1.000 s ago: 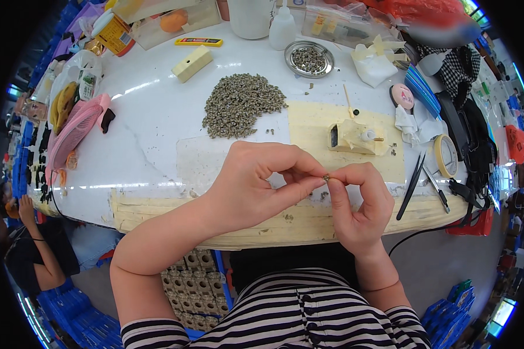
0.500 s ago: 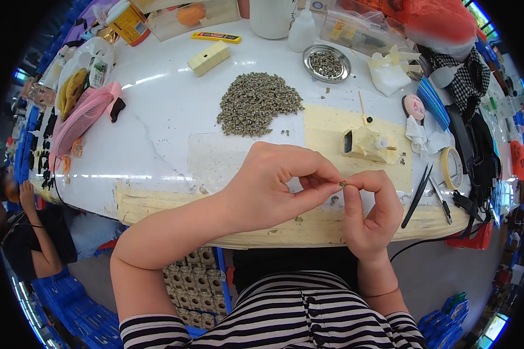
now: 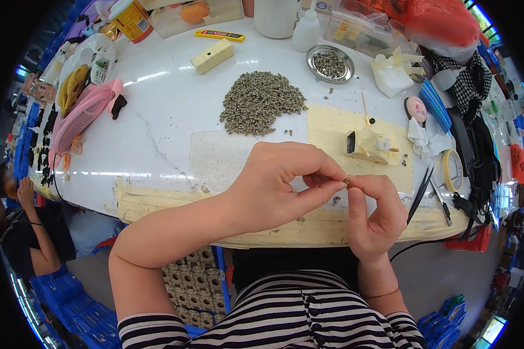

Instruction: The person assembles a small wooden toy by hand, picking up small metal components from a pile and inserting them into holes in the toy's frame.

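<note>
A tiny brass-coloured metal part (image 3: 347,181) sits between the fingertips of both hands, above the table's near edge. My left hand (image 3: 288,180) reaches across from the left, thumb and index finger closed in a pinch on it. From the right, the index fingertip of my right hand (image 3: 377,215) meets the same part, with the thumb bent just below it. The part's exact shape is too small to make out. Beyond the hands lies a big heap of small metal parts (image 3: 262,102), and a round metal dish (image 3: 330,63) holds more of them.
A tape-wrapped block (image 3: 371,145) with a white nub stands beyond my right hand. Tweezers (image 3: 420,195), a pen-like tool (image 3: 441,200) and a tape roll (image 3: 451,170) lie to the right. Further off are a pale block (image 3: 212,56), a yellow cutter (image 3: 219,36) and a white squeeze bottle (image 3: 304,32).
Both hands have shifted very slightly to the right with the small part between them. The right hand's fingers have turned a little. The view has shifted slightly too.
</note>
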Action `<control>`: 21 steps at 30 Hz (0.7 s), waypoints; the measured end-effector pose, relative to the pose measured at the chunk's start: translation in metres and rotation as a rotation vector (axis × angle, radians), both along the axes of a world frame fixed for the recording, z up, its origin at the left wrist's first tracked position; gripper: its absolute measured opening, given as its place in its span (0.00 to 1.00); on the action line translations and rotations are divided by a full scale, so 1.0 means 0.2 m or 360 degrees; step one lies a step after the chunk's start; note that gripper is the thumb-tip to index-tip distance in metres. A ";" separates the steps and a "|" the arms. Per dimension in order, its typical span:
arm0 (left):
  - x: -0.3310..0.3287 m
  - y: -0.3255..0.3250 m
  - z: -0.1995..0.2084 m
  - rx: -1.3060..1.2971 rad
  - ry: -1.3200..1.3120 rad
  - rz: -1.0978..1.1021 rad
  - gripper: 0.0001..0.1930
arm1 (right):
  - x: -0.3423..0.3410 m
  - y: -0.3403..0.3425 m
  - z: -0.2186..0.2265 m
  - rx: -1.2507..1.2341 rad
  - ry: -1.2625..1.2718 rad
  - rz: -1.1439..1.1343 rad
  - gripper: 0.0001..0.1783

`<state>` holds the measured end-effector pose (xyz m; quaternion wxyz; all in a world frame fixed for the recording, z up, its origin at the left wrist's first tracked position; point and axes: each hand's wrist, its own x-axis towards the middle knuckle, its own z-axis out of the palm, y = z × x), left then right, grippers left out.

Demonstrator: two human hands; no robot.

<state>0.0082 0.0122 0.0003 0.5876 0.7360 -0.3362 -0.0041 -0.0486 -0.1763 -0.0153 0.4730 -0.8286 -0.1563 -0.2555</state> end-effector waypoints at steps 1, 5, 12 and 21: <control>0.00 0.00 -0.01 0.0003 -0.0082 -0.0010 0.08 | 0.00 0.00 0.00 0.0018 0.0053 0.0007 0.07; 0.01 -0.01 -0.03 0.0030 -0.0378 0.0032 0.12 | -0.01 -0.02 0.01 0.0181 0.0319 0.0115 0.04; 0.00 -0.01 -0.03 0.0045 -0.0475 0.0073 0.13 | -0.01 -0.02 0.00 0.0188 0.0247 0.0081 0.03; 0.00 -0.01 -0.03 0.0045 -0.0467 0.0076 0.12 | 0.00 -0.02 -0.01 0.0146 0.0192 0.0046 0.04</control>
